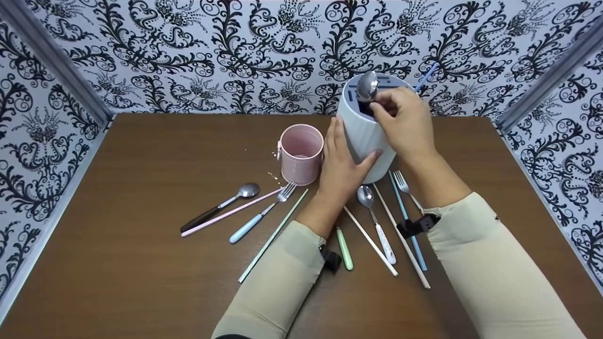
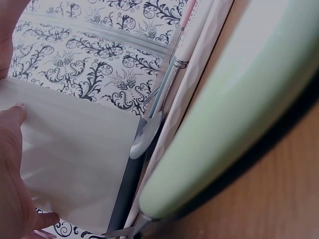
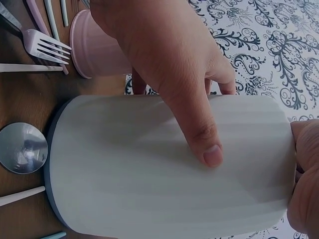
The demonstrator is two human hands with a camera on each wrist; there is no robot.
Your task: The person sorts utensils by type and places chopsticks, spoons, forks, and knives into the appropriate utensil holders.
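A pale utensil holder [image 1: 365, 146] with a slotted grey top stands toward the back of the table, right of centre. My left hand [image 1: 341, 165] grips its side, fingers along the left and thumb [image 3: 212, 154] across the front. Over the top opening, my right hand [image 1: 405, 120] pinches a metal spoon [image 1: 367, 86] just below its bowl. The bowl points up, and the spoon's lower part is hidden in the opening and behind the fingers. A blue stick [image 1: 427, 76] juts up behind the holder's right rim. Just left of my left hand is a pink cup [image 1: 301, 165].
Left of the arms lie a black-handled spoon [image 1: 202, 219], a pink chopstick [image 1: 226, 215], a blue-handled fork [image 1: 247, 228] and a pale green chopstick [image 1: 271, 240]. Between the arms are a green handle [image 1: 345, 249], a white-handled spoon [image 1: 385, 242], several chopsticks [image 1: 410, 249] and another fork [image 1: 403, 182].
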